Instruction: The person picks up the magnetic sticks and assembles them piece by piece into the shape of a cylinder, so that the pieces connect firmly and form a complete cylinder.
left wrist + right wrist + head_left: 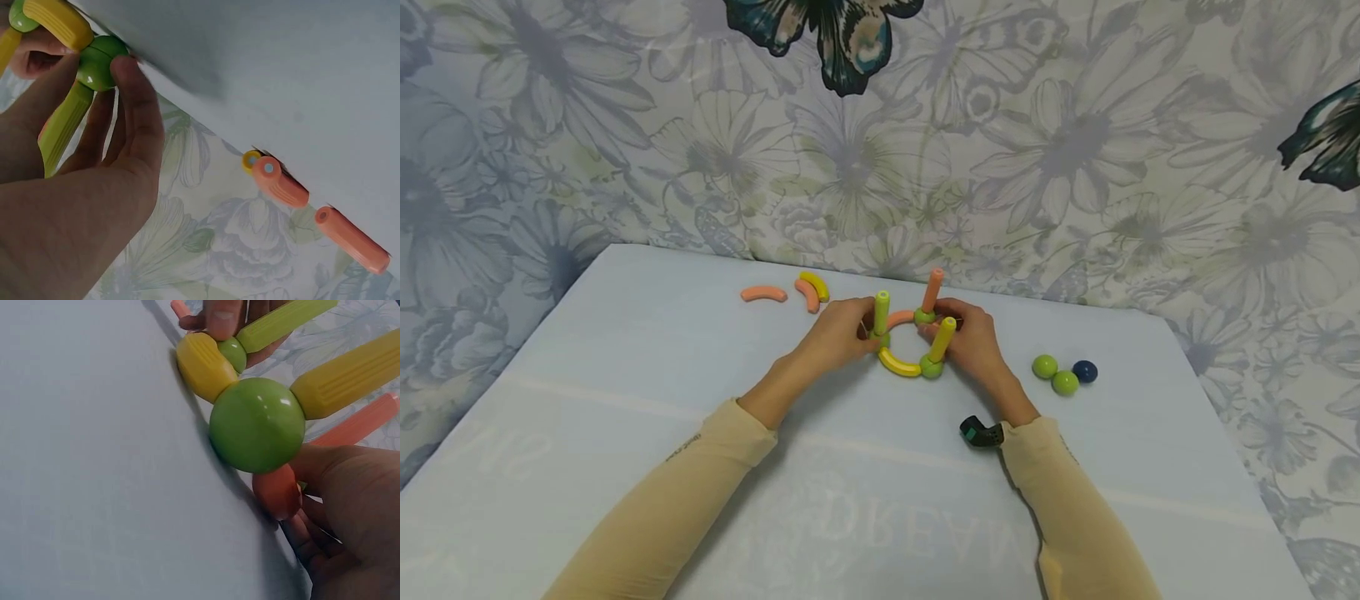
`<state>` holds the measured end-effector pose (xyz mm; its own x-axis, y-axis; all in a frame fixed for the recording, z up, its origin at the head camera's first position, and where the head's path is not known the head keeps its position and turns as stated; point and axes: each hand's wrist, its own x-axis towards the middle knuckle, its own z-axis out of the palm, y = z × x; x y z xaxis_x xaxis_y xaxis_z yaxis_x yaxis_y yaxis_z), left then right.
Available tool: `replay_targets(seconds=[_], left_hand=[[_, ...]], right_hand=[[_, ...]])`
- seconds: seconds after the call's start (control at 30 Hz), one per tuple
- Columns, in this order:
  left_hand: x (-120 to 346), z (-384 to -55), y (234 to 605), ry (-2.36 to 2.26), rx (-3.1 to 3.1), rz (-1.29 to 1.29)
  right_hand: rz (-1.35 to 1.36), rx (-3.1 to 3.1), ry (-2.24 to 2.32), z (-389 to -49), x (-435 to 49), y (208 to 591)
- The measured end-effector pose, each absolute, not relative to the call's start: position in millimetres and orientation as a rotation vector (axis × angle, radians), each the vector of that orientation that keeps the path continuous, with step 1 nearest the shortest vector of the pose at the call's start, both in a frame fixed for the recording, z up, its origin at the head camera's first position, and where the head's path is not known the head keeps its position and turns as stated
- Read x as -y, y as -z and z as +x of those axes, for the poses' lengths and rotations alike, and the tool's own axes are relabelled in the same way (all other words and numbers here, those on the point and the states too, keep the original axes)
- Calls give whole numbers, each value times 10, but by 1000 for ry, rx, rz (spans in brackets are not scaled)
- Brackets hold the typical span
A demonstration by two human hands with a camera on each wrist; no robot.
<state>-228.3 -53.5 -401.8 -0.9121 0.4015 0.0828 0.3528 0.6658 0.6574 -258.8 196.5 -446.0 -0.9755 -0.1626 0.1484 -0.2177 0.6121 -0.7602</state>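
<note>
On the table stands a ring of green balls (932, 367) joined by curved rods, one yellow (898, 364) and one orange (900, 318) in plain sight. An upright straight rod rises from each ball: light green (882, 314), orange (933, 289) and yellow (942, 339). At the ring's left, my left hand (842, 329) pinches the green ball (100, 62) beneath the light green rod between thumb and fingers. My right hand (973, 333) grips a red-orange curved rod (277, 492) at the right side, partly hidden by the hand.
Loose curved rods lie at the back left: two orange (763, 293) and one yellow (815, 286). To the right sit two green balls (1044, 366) and a dark blue ball (1085, 372). A black strap (981, 432) is at the right wrist. A patterned wall (850, 192) borders the table's back edge.
</note>
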Motion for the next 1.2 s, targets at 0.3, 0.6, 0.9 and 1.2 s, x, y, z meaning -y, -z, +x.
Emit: replay_targets(seconds=[0.3, 0.6, 0.9, 1.2], left_hand=[[533, -2287, 4043, -1047, -2748, 627], [601, -2314, 4107, -1118, -2649, 661], [606, -2337, 4113, -1126, -2631, 664], [662, -2332, 4107, -1124, -2635, 651]], right_hand=[[356, 2858, -1270, -2539, -2037, 4334], [331, 2823, -1254, -2450, -2210, 4137], [244, 2732, -1182, -2242, -2653, 3991], [79, 2665, -1144, -2000, -3397, 3907]])
